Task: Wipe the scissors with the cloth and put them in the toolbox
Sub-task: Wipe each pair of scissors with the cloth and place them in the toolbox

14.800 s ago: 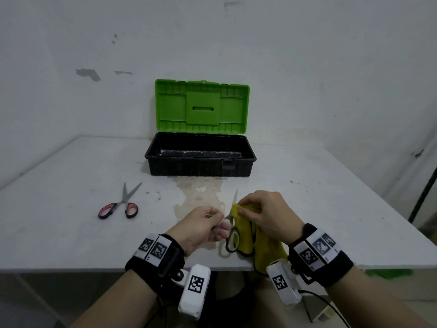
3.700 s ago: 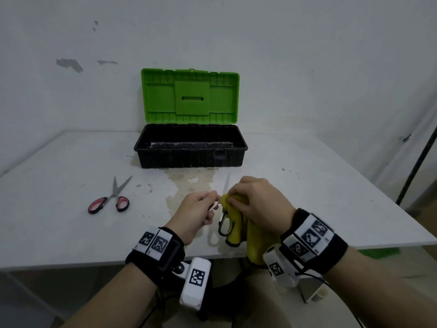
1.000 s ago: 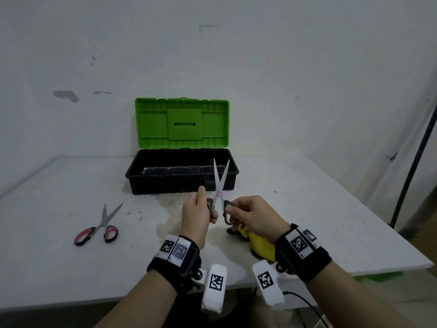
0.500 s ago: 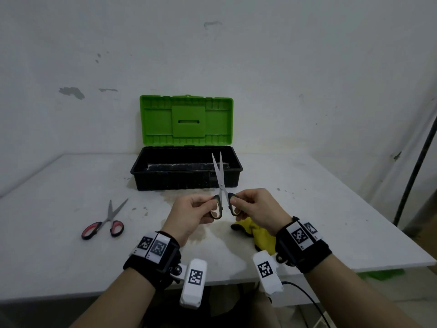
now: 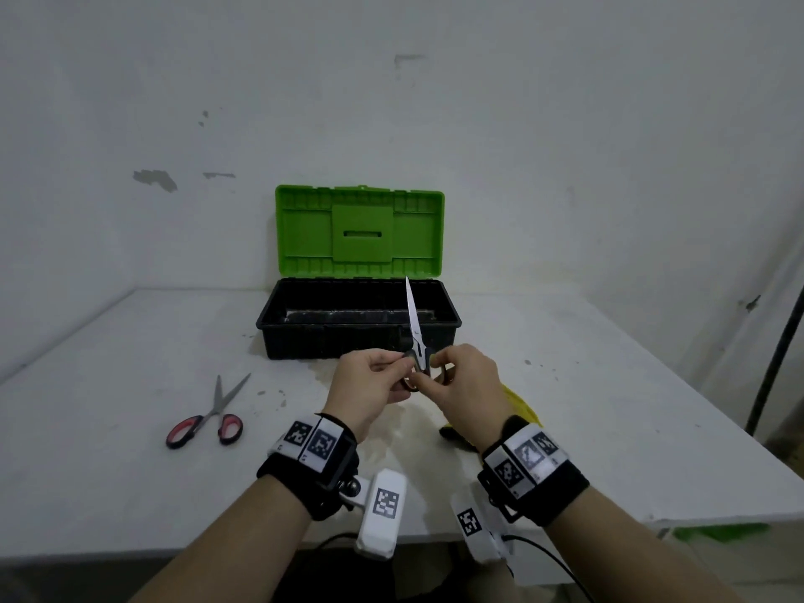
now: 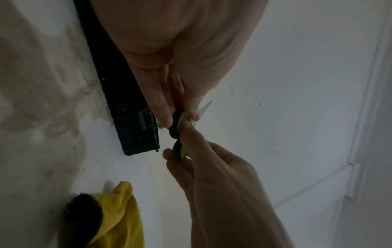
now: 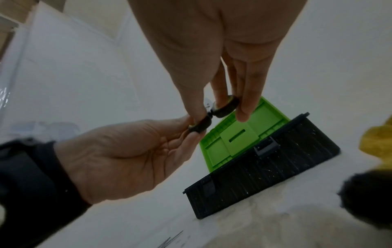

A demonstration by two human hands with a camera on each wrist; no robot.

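Dark-handled scissors stand upright in the air just before the toolbox, blades together and pointing up. My left hand pinches one handle ring; my right hand pinches the other ring. The black toolbox sits open at the table's back, its green lid raised. The yellow cloth lies on the table under my right wrist, with a dark patch at its near end. A second pair, red-handled scissors, lies on the table to the left.
The white table has a brownish stain in front of the toolbox. A white wall stands close behind. A dark pole leans at the far right, past the table's edge.
The scissors' blades, spread apart a second ago, have come together. Both hands brought the handle rings closer. The cloth stays on the table.
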